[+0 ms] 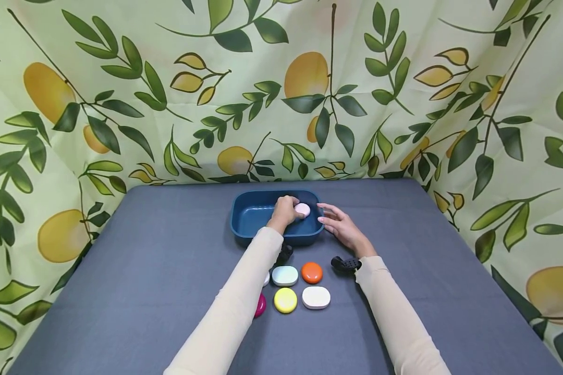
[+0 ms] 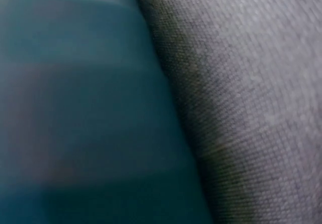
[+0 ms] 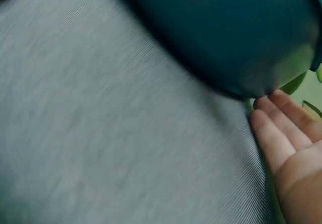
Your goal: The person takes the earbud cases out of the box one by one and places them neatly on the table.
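Observation:
My left hand (image 1: 283,212) reaches over the near rim of a dark blue rectangular tub (image 1: 249,240) and pinches a pale pink round soap bar (image 1: 302,210) inside it. At the tub's right end is my right hand (image 1: 341,227), fingers loosely extended, fingertips right at the outer wall; the right wrist view shows these fingers (image 3: 274,131) fairly straight beside the tub (image 3: 211,27). The left wrist view has only the tub's blurred wall (image 2: 95,113) and grey cloth, with the left hand out of sight.
In front of the tub lie several soap bars: pale blue (image 1: 285,276), orange (image 1: 311,272), yellow (image 1: 285,300), white (image 1: 316,298), and magenta (image 1: 260,305), partly behind my left sleeve. A sliver of another white one shows there. Grey cloth (image 1: 169,250) covers the table; a leaf-printed curtain (image 1: 262,120) stands behind.

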A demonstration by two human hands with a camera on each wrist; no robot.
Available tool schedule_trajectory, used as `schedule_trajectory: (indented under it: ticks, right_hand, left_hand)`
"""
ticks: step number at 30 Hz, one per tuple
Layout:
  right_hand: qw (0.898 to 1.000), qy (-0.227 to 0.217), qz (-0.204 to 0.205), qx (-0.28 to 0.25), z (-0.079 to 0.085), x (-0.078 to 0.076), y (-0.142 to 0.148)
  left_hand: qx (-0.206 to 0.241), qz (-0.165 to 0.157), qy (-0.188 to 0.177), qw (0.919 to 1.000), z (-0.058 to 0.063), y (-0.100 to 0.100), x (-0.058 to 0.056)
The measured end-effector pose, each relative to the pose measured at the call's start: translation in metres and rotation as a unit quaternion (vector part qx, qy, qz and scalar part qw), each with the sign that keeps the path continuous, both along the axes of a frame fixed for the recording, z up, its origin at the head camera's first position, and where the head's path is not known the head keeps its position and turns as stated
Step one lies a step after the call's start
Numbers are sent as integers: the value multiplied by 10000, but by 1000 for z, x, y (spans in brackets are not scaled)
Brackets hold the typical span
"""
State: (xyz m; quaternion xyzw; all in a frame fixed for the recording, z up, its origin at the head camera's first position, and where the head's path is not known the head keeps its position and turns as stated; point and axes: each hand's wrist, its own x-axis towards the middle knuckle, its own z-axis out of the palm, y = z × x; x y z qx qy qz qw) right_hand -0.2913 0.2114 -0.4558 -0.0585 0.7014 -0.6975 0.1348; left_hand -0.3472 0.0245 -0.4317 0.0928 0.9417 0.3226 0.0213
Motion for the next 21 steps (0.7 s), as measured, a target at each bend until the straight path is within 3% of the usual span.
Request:
schedule_trajectory:
  ticks: [7, 18, 21]
  right_hand:
    - [10000, 3, 74, 42, 0, -1, 1]
    - [9993, 174, 20, 322, 1, 0, 4]
    - [9992, 209, 61, 348, 0, -1, 5]
  left_hand:
    - [427, -101, -28, 9990, 9, -5, 6]
    - [592, -597, 210, 9962, 50, -31, 23]
    - [692, -787, 320, 9940, 56, -38, 31]
